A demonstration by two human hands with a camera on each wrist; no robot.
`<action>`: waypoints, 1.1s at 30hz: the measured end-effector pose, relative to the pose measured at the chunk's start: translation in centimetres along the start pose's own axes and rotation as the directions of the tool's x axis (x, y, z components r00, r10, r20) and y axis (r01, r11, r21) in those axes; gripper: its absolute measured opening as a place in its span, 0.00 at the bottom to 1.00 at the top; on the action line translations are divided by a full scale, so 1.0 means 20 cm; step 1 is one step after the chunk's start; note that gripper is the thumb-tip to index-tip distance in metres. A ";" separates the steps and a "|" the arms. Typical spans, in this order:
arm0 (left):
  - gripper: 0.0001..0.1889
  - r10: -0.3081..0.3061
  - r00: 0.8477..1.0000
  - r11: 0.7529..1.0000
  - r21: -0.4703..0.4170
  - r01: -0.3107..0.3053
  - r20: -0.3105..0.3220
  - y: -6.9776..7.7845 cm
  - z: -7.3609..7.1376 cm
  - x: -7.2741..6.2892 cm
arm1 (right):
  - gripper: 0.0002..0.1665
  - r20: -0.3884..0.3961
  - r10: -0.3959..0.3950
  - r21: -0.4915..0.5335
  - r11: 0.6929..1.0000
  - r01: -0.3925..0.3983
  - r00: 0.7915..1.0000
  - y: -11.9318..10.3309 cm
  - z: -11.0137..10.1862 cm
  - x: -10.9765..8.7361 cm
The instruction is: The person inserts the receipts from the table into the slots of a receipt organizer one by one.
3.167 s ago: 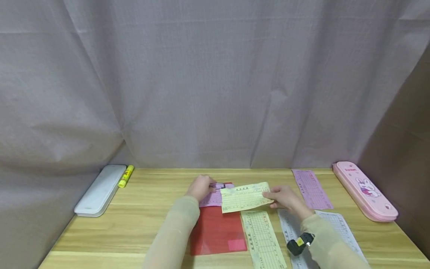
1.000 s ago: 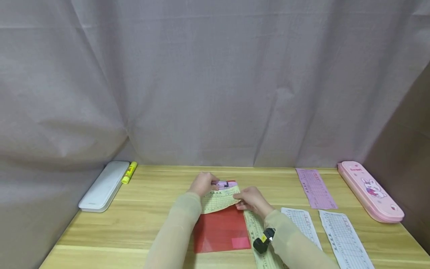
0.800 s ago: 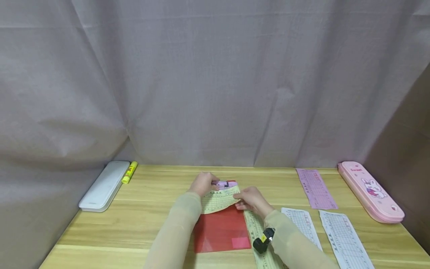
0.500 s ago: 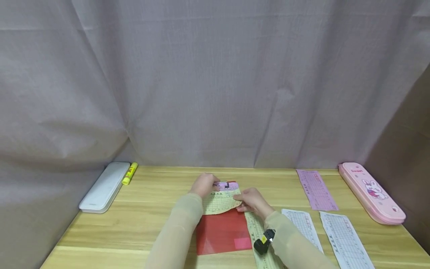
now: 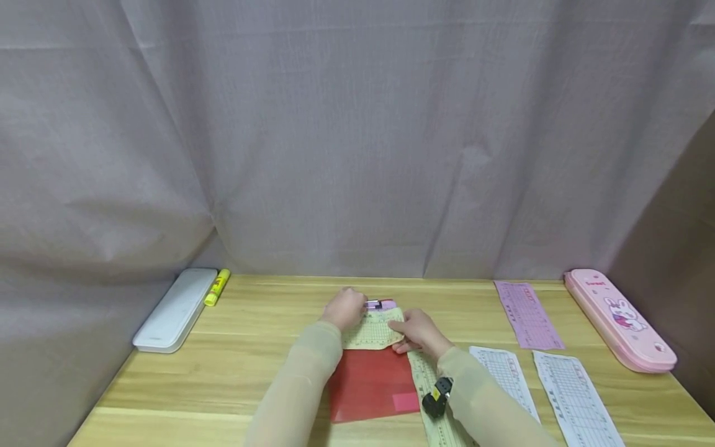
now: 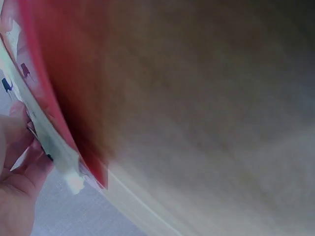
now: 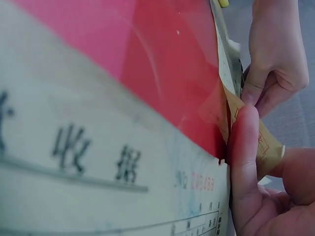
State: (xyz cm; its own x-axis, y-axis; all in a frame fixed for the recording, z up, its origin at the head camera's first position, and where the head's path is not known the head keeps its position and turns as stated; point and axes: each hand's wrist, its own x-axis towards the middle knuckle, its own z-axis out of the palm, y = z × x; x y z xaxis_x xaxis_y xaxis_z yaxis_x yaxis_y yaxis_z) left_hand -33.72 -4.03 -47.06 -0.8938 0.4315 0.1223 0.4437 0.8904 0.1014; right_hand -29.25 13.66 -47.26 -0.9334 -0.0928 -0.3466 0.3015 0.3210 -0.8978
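A red folder [image 5: 371,382] lies on the table with a metal clip [image 5: 373,305] at its far edge. Under the clip a strip of purple receipt [image 5: 389,304] shows. My left hand [image 5: 345,308] is at the clip, thumb and fingers pinching there; in the left wrist view its fingers [image 6: 37,164] are curled at the paper's edge. A yellow receipt [image 5: 371,331] lies across the folder's upper part, its far edge close to the clip. My right hand [image 5: 419,332] pinches that receipt's right end. Whether the receipt is under the clip is hidden.
Another yellow receipt [image 5: 422,372] lies right of the folder, partly beneath my right forearm. Two white receipts [image 5: 505,372] and a purple slip [image 5: 529,315] are farther right. A pink pencil case [image 5: 620,320], white case [image 5: 175,310] and yellow glue stick [image 5: 217,287] stand near the table's sides.
The yellow receipt came leftward onto the folder with my right hand. Over the last half second it has slid up toward the clip, covering more purple paper, and my left hand shifted slightly right.
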 end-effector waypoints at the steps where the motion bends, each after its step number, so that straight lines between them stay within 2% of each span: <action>1: 0.05 0.006 1.000 1.000 0.000 -0.006 -0.004 0.00 0.00 0.00 | 0.12 0.003 0.002 0.000 1.000 -0.002 1.000 0.00 0.00 0.00; 6: 0.05 0.018 1.000 1.000 -0.002 -0.018 -0.014 0.00 -0.01 0.00 | 0.14 0.004 0.001 -0.004 1.000 -0.001 1.000 0.00 -0.01 0.00; 14: 0.06 0.020 0.999 1.000 0.000 -0.020 -0.033 -0.01 0.00 0.00 | 0.11 -0.032 -0.036 -0.082 0.996 0.033 0.999 -0.02 0.01 0.00; 24: 0.05 0.035 0.998 0.999 -0.007 -0.036 -0.051 -0.01 0.00 0.00 | 0.14 -0.060 -0.066 -0.166 0.985 0.055 0.996 -0.04 0.02 0.00; 31: 0.08 0.039 0.998 0.999 -0.010 -0.039 -0.046 -0.01 0.00 0.00 | 0.30 -0.052 -0.061 -0.230 0.972 0.047 0.997 -0.03 0.03 0.04; 33: 0.08 0.027 0.999 0.999 -0.018 -0.028 -0.037 -0.01 -0.01 0.00 | 0.31 -0.050 -0.057 -0.249 0.968 0.043 0.997 -0.03 0.04 0.05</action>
State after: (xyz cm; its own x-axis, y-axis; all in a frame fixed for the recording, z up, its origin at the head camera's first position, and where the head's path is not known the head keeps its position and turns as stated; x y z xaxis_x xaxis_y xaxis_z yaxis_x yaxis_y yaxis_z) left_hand -33.73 -4.25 -46.92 -0.8783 0.4499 0.1619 0.4697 0.8752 0.1161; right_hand -30.22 12.69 -47.35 -0.9577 -0.0642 -0.2807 0.2029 0.5413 -0.8160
